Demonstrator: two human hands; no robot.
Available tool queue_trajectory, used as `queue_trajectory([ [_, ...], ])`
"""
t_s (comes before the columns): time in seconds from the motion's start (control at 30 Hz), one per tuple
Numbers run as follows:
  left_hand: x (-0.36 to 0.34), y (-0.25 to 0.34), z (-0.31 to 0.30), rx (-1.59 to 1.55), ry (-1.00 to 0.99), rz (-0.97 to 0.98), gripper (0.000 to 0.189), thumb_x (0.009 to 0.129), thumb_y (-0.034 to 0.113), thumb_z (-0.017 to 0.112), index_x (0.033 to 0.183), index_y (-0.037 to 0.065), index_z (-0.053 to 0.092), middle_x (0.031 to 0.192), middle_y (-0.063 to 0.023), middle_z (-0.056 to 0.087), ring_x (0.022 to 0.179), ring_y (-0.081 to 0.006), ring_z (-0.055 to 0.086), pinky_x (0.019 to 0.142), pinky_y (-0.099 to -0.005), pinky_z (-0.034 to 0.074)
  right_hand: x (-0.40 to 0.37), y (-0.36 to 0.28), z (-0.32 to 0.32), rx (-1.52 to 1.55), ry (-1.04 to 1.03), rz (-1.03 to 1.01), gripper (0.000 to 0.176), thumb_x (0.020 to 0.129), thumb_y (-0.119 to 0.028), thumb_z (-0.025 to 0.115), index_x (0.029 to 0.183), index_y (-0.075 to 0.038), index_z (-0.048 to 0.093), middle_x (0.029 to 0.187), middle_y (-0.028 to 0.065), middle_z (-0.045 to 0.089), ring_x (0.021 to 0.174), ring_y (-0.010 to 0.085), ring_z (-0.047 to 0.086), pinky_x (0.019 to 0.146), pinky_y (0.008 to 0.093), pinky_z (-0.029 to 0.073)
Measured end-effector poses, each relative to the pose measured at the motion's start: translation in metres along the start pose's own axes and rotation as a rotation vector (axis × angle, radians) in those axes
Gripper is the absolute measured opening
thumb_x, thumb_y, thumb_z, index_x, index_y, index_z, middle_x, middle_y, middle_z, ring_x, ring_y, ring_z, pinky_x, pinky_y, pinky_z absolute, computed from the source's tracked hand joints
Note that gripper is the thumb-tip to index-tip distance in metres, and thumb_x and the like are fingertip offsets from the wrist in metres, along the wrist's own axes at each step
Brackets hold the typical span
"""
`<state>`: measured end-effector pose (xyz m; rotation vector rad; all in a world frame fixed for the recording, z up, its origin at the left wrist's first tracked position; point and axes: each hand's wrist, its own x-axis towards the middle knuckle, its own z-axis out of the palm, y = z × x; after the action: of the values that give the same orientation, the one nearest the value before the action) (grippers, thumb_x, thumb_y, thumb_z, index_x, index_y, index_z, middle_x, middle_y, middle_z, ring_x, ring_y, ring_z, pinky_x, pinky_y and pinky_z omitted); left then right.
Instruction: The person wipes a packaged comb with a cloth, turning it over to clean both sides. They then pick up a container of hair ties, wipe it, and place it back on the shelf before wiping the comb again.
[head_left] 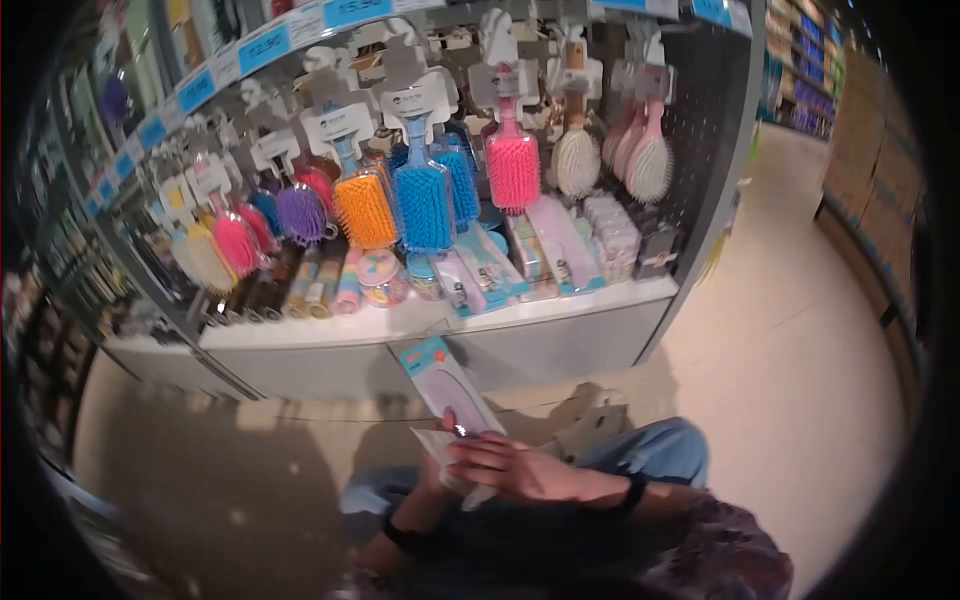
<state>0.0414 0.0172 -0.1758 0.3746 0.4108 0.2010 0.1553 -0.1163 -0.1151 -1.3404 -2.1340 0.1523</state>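
A flat teal-and-lilac package (pixel 452 388) is held in front of my knees, tilted, with its teal end toward the shelf. My left hand (pixel 434 474) grips its lower end from the left side, fingers partly hidden behind it. Across the same end lie the fingers of my right hand (pixel 512 468), closed onto the package. A pale flap (pixel 432 442) sticks out on the left beside my hands. Similar lilac-and-teal packages (pixel 478 272) lie on the white shelf (pixel 420 318) ahead.
Several packaged hairbrushes hang above the shelf, among them a blue one (pixel 425 205), an orange one (pixel 366 212) and a pink one (pixel 514 170). Small tubs (pixel 381 278) stand below them. Brown cartons (pixel 875 170) line the aisle at the right.
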Motion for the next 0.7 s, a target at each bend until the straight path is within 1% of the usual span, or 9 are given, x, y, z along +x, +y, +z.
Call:
queue_trajectory([
  [0.03,-0.003,0.006,0.002,-0.165,-0.158,-0.12,0.055,0.085,0.048,0.048,0.11,-0.001,0.045,0.095,-0.0141,0.057,0.083,-0.0243,0.059,0.071,-0.0362,0.051,-0.004,0.002,0.002,-0.056,0.005,0.035,0.058,0.072,-0.015,0.051,0.128,-0.011,0.038,0.136,0.0126,0.031,0.127,0.029,0.028,0.103,0.0397,0.025],
  [0.1,0.001,0.006,0.001,0.08,0.034,0.099,0.052,0.088,0.045,0.044,0.113,0.0,0.044,0.099,-0.0132,0.056,0.09,-0.0232,0.057,0.077,-0.034,0.049,-0.003,0.006,-0.006,-0.066,0.031,0.072,0.05,0.073,-0.018,0.05,0.123,-0.012,0.043,0.131,0.0148,0.036,0.125,0.0278,0.031,0.104,0.0392,0.025],
  [0.2,-0.01,0.002,0.038,0.145,0.091,0.136,0.048,0.091,0.04,0.038,0.113,-0.002,0.046,0.103,-0.0121,0.056,0.093,-0.0218,0.057,0.08,-0.0314,0.048,-0.015,0.025,0.012,-0.102,0.128,0.034,0.037,0.073,-0.012,0.051,0.11,-0.009,0.05,0.126,0.0138,0.042,0.122,0.0258,0.038,0.101,0.0382,0.031],
  [0.23,-0.01,0.003,0.023,0.023,-0.171,0.128,0.048,0.094,0.038,0.03,0.119,-0.002,0.042,0.111,-0.0133,0.054,0.1,-0.0219,0.054,0.087,-0.0332,0.044,-0.022,0.032,0.017,-0.125,0.158,0.011,0.034,0.072,-0.01,0.051,0.106,-0.008,0.051,0.125,0.0124,0.044,0.12,0.0252,0.039,0.1,0.0368,0.033],
  [0.3,-0.013,0.0,0.046,0.337,0.13,0.239,0.048,0.094,0.038,0.029,0.122,0.0,0.04,0.115,-0.0115,0.052,0.104,-0.0218,0.052,0.09,-0.0326,0.041,-0.033,0.035,0.008,0.015,0.277,0.18,0.031,0.072,-0.008,0.051,0.104,-0.008,0.053,0.125,0.0102,0.046,0.119,0.0242,0.041,0.097,0.0328,0.037],
  [0.43,-0.007,-0.004,0.039,0.344,0.192,0.221,0.049,0.094,0.038,0.028,0.123,0.0,0.039,0.119,-0.0105,0.049,0.107,-0.0224,0.05,0.092,-0.0345,0.039,-0.032,0.037,-0.003,-0.016,0.292,0.347,0.029,0.073,-0.009,0.051,0.101,-0.008,0.055,0.125,0.0081,0.046,0.119,0.0229,0.041,0.097,0.0306,0.037],
  [0.5,-0.007,-0.004,0.038,0.402,0.132,0.178,0.047,0.093,0.038,0.031,0.12,0.0,0.041,0.116,-0.0108,0.05,0.106,-0.0238,0.05,0.091,-0.0385,0.04,-0.029,0.04,0.01,-0.005,0.374,0.175,0.028,0.073,-0.009,0.05,0.1,-0.008,0.056,0.124,0.0071,0.048,0.118,0.0217,0.043,0.097,0.0314,0.038],
  [0.57,-0.007,0.001,0.028,0.093,0.068,0.038,0.048,0.093,0.039,0.03,0.12,0.0,0.042,0.114,-0.0113,0.052,0.104,-0.0229,0.052,0.089,-0.0363,0.042,-0.024,0.033,0.014,-0.054,0.331,0.114,0.028,0.074,-0.009,0.05,0.101,-0.009,0.056,0.122,0.0057,0.048,0.119,0.0205,0.041,0.1,0.0318,0.034],
  [0.7,-0.008,-0.003,0.033,0.166,0.086,0.02,0.046,0.093,0.039,0.033,0.118,0.001,0.044,0.108,-0.0117,0.055,0.099,-0.022,0.054,0.086,-0.0324,0.043,-0.025,0.025,0.017,-0.109,0.091,0.032,0.028,0.074,-0.012,0.05,0.101,-0.011,0.056,0.122,0.0042,0.049,0.123,0.0186,0.036,0.106,0.033,0.023],
])
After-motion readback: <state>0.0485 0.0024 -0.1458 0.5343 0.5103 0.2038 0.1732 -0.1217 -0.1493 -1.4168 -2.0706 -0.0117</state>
